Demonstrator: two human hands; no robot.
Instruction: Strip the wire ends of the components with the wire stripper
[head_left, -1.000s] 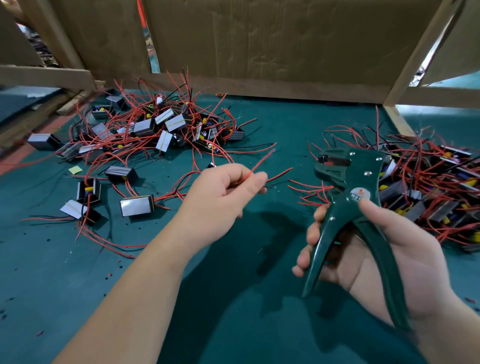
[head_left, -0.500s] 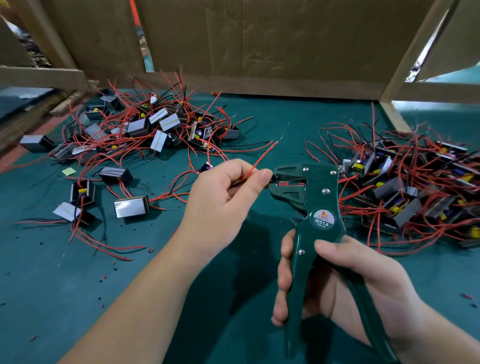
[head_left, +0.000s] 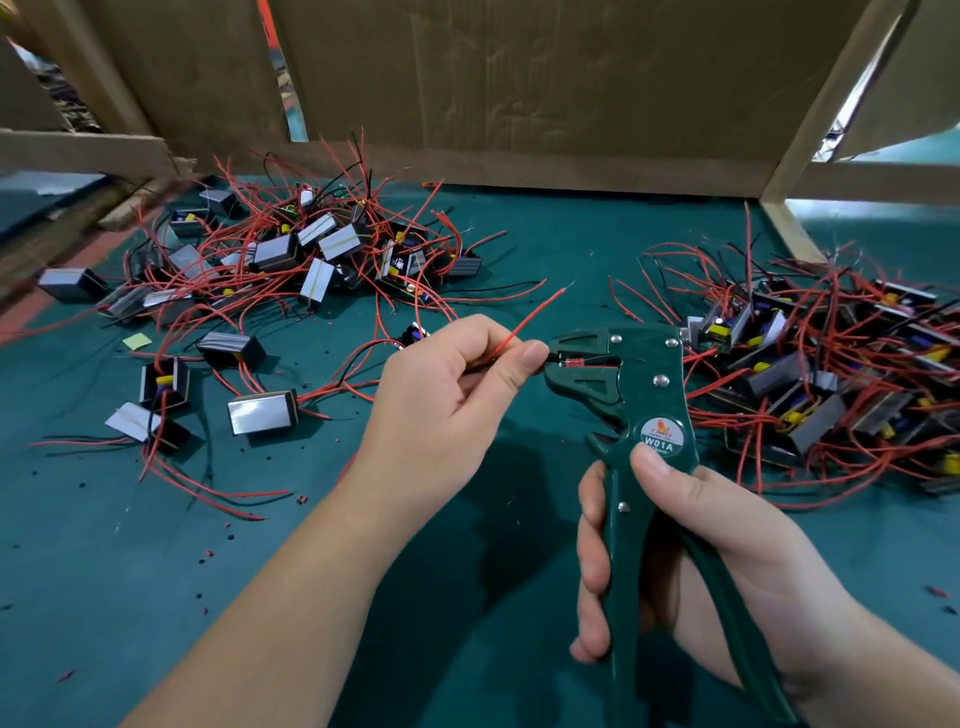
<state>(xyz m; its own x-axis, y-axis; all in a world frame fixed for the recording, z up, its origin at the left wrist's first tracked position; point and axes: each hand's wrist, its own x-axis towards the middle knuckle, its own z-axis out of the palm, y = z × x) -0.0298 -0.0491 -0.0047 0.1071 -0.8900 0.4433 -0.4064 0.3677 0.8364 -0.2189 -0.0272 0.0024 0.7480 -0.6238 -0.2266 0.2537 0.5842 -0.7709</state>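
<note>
The table (head_left: 571, 239) was covered in dark green cloth. Along its far edge stood a wall of brown cardboard (head_left: 545, 78), with a wooden rail (head_left: 597, 174) running along its foot. A narrow gap (head_left: 291, 111) between two sheets let in pale light. On the right a slanted wooden post (head_left: 823, 117) framed a bright opening (head_left: 857, 96), and more green surface (head_left: 883, 228) lay beyond it. At the left a wooden beam (head_left: 78, 150) crossed above a darker, blurred area. A small yellow note (head_left: 136, 341) lay on the cloth.

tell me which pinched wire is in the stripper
The lower wire, running from the left hand into the wire stripper; the upper red wire sticks up free.
</note>
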